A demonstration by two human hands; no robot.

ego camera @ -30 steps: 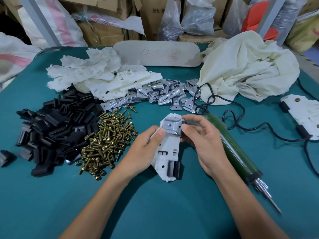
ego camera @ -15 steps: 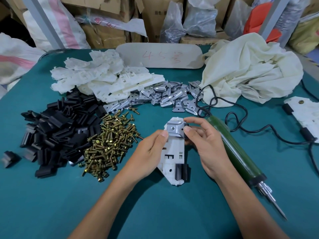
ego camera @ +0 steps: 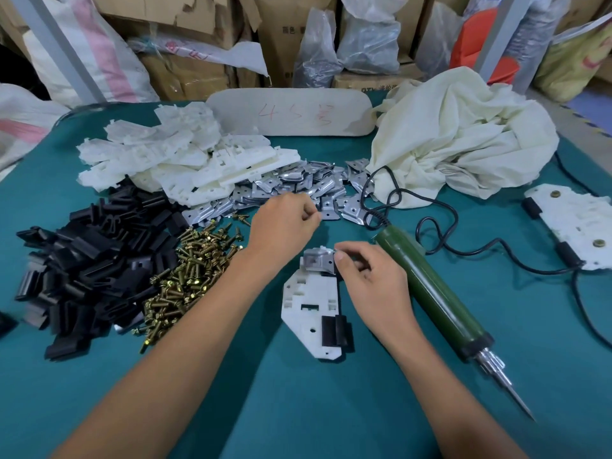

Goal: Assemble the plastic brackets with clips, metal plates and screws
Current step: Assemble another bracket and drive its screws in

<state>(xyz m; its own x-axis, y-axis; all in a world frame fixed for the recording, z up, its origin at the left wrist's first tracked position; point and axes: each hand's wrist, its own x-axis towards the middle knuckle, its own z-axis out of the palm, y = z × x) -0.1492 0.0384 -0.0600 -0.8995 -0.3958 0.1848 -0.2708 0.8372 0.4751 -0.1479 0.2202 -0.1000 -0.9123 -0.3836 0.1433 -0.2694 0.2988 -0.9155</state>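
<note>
The white bracket [ego camera: 309, 301] lies flat just left of the right hand [ego camera: 371, 279], which pinches the metal plate [ego camera: 316, 260] at its far end. Bare table [ego camera: 298, 409] lies nearer; the screwdriver [ego camera: 430, 293] is just right. The left hand [ego camera: 284, 223] is curled at the plate pile [ego camera: 298, 183]; its grip is unclear.

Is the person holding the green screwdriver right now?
No, the green electric screwdriver lies on the teal table beside the right hand, which pinches the metal plate on the white bracket.

Left grip [ego camera: 284, 223] curled, extended forward; right grip [ego camera: 371, 283] pinching.
</note>
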